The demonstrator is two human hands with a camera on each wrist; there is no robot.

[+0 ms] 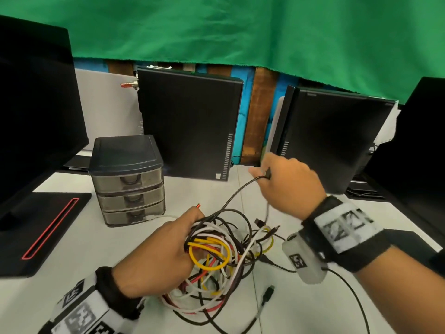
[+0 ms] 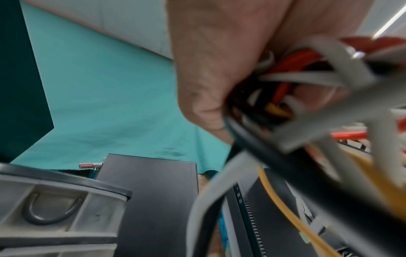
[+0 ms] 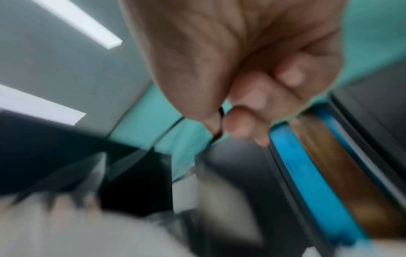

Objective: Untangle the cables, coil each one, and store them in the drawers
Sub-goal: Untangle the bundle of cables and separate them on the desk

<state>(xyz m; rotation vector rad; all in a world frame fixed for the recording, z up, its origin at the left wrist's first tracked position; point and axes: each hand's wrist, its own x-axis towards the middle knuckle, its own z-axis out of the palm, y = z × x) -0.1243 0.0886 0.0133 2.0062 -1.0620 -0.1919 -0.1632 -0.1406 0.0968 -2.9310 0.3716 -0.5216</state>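
A tangle of black, white, yellow and red cables point(image 1: 216, 259) lies on the white table point(image 1: 84, 239). My left hand point(image 1: 166, 247) grips the left side of the tangle, its fingers curled round several strands point(image 2: 285, 90). My right hand point(image 1: 284, 182) is raised to the right of it and pinches one black cable point(image 1: 238, 191) that stretches taut from the tangle up to the fingers point(image 3: 237, 121). The small grey three-drawer unit point(image 1: 128, 182) stands left of the tangle with all drawers closed point(image 2: 54, 208).
Two black computer cases point(image 1: 190, 121) point(image 1: 330, 138) stand upright behind the table. A dark monitor point(image 1: 36, 104) with a red-lined base point(image 1: 45, 230) fills the left. Another dark screen point(image 1: 419, 145) is at the right edge. Loose black plugs point(image 1: 267, 292) trail toward the front.
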